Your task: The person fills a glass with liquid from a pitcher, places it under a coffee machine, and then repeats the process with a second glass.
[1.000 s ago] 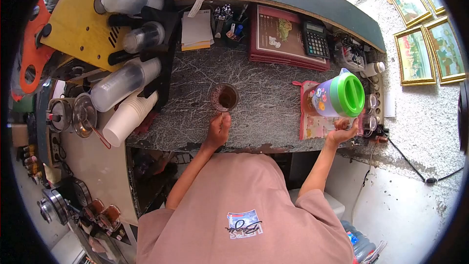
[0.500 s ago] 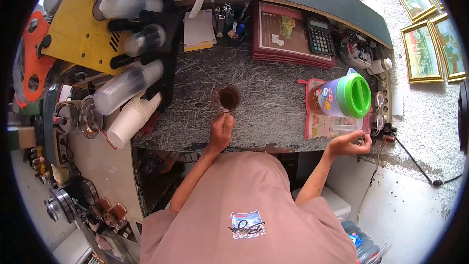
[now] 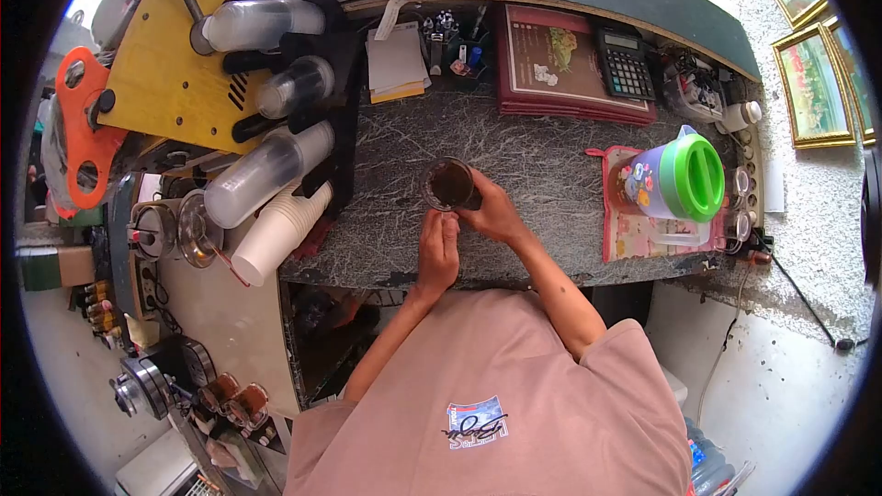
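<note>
A glass mug (image 3: 450, 184) with dark brown liquid in it is in front of me, over the scratched dark counter (image 3: 395, 142). My left hand (image 3: 439, 248) is closed on its handle at the near side. Around the mug's right side curl the fingers of my right hand (image 3: 494, 209). To the right, a pitcher (image 3: 652, 186) with a bright green lid and flower print stands on a pink cloth (image 3: 620, 243).
Stacked paper cups (image 3: 276, 239) and clear plastic cups (image 3: 266, 174) stick out sideways at the left. Along the back lie a notepad (image 3: 395, 60), dark red menus (image 3: 551, 64) and a calculator (image 3: 625, 64). Small glasses (image 3: 738, 225) stand beside the pitcher.
My right hand has moved left from beside the pitcher's handle and now grips the mug's side. My left hand still holds the mug's handle. The view has shifted slightly.
</note>
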A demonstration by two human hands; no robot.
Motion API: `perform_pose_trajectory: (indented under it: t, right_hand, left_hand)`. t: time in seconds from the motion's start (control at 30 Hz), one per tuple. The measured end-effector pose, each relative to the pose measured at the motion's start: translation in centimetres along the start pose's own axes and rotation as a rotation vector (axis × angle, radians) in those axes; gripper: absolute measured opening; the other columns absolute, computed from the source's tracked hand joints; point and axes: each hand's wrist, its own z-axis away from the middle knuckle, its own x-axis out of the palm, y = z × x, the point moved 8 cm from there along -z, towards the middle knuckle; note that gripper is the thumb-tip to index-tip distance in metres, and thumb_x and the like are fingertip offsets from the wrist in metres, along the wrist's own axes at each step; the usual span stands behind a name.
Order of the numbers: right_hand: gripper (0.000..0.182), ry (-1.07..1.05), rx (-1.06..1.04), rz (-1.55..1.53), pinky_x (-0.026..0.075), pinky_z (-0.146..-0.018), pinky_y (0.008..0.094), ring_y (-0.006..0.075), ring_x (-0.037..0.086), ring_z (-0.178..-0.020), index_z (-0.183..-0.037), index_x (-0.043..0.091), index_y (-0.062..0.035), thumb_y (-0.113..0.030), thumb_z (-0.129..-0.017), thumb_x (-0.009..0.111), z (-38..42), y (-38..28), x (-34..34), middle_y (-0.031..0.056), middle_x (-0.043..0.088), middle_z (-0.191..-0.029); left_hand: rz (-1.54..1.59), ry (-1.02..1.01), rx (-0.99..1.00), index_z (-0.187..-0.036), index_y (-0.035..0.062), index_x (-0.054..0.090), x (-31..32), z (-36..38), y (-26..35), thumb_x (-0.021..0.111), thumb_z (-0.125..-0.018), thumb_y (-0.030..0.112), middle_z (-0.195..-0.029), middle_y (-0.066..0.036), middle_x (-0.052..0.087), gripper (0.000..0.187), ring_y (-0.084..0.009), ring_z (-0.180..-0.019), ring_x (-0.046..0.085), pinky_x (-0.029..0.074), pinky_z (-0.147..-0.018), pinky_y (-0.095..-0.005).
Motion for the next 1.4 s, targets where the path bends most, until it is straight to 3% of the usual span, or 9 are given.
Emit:
perform_pose_trajectory:
  t: [0.13, 0.47, 0.53, 0.83, 1.07, 1.17, 1.3, 1.33, 1.4]
  right_hand:
    - [0.077, -0.012, -0.037, 0.045, 0.050, -0.103, 0.0434, 0.0370, 0.060, -0.125, -0.145, 0.047, -0.0035, -0.015, -0.077, 0.083, -1.8, 0.0, 1.1, 0.0220, 0.060, -0.136]
    - [0.076, -0.082, -0.043, -0.017, 0.053, -0.097, 0.0421, 0.0342, 0.064, -0.119, -0.146, 0.046, -0.0057, -0.015, -0.080, 0.082, -7.3, -1.4, 4.3, 0.0202, 0.064, -0.130]
    - [0.074, -0.099, -0.048, -0.017, 0.054, -0.095, 0.0436, 0.0357, 0.065, -0.117, -0.146, 0.046, -0.0056, -0.015, -0.081, 0.081, -8.2, -1.9, 4.8, 0.0203, 0.065, -0.128]
    - [0.073, -0.050, -0.113, 0.059, 0.053, -0.095, 0.0457, 0.0380, 0.064, -0.117, -0.144, 0.044, -0.0047, -0.014, -0.081, 0.079, -11.1, -1.9, 7.1, 0.0207, 0.064, -0.129]
    - [0.074, -0.024, -0.111, 0.029, 0.052, -0.098, 0.0445, 0.0374, 0.061, -0.120, -0.147, 0.041, -0.0053, -0.012, -0.082, 0.076, -10.2, -0.2, 7.6, 0.0204, 0.062, -0.132]
    - [0.075, 0.108, -0.161, 0.228, 0.051, -0.099, 0.0442, 0.0381, 0.062, -0.120, -0.149, 0.040, -0.0060, -0.013, -0.083, 0.077, -5.5, -1.2, 5.2, 0.0210, 0.063, -0.131]
    - [0.037, 0.216, -0.111, 0.170, 0.057, -0.086, 0.0407, 0.0329, 0.070, -0.105, -0.120, 0.067, -0.0051, -0.005, -0.084, 0.071, 4.3, 0.6, -2.2, 0.0177, 0.071, -0.114]
    - [0.019, 0.438, -0.105, 0.324, 0.059, -0.076, 0.0385, 0.0302, 0.074, -0.090, -0.102, 0.074, -0.0042, -0.004, -0.083, 0.071, 8.0, 0.7, -5.4, 0.0153, 0.075, -0.098]
    - [0.016, 0.734, -0.066, 0.527, 0.058, -0.070, 0.0366, 0.0306, 0.074, -0.079, -0.099, 0.075, -0.0030, -0.003, -0.084, 0.071, 15.9, 2.0, -11.5, 0.0159, 0.075, -0.093]
  left_hand:
    - [-0.003, 0.015, -0.008, -0.104, -0.0023, 0.056, -1.5, -1.3, 0.0, 0.038, -0.109, 0.019, -0.091, -0.012, 0.052, 0.029, -0.0269, -0.082, 0.054, 0.044, -0.075, -0.0386]
    - [0.019, 0.078, -0.021, -0.102, -0.0018, 0.056, -5.9, -5.1, -2.8, 0.036, -0.110, 0.024, -0.088, -0.009, 0.051, 0.034, -0.0219, -0.079, 0.051, 0.042, -0.074, -0.0358]
    - [-0.002, 0.086, -0.053, -0.100, -0.0002, 0.057, -6.7, -5.8, -3.3, 0.034, -0.111, 0.028, -0.093, -0.006, 0.052, 0.038, -0.0181, -0.087, 0.051, 0.042, -0.082, -0.0325]
    - [-0.028, 0.157, -0.009, -0.094, -0.0007, 0.056, -9.8, -8.3, -4.1, 0.038, -0.110, 0.026, -0.085, -0.008, 0.052, 0.036, -0.0211, -0.080, 0.051, 0.042, -0.076, -0.0349]
    - [-0.046, 0.121, -0.062, -0.095, -0.0004, 0.058, -10.6, -8.4, -5.6, 0.039, -0.110, 0.027, -0.089, -0.009, 0.057, 0.036, -0.0210, -0.085, 0.054, 0.043, -0.080, -0.0342]
    - [-0.011, 0.125, -0.094, -0.105, -0.0016, 0.060, -10.3, -7.9, -6.0, 0.041, -0.109, 0.027, -0.096, -0.009, 0.060, 0.035, -0.0214, -0.091, 0.057, 0.044, -0.084, -0.0345]
    - [-0.071, 0.227, -0.126, -0.130, 0.0024, 0.055, -10.2, -5.3, -6.2, 0.046, -0.108, 0.037, -0.113, -0.009, 0.062, 0.042, -0.0214, -0.098, 0.060, 0.047, -0.087, -0.0356]
    - [-0.129, 0.278, -0.196, -0.130, 0.0007, 0.054, -10.1, -4.0, -6.3, 0.053, -0.105, 0.032, -0.108, -0.009, 0.060, 0.040, -0.0208, -0.095, 0.058, 0.047, -0.086, -0.0366]
    - [-0.242, 0.327, -0.279, -0.127, -0.0006, 0.055, -9.8, -1.2, -6.1, 0.065, -0.099, 0.021, -0.097, -0.008, 0.057, 0.037, -0.0183, -0.086, 0.055, 0.047, -0.078, -0.0355]
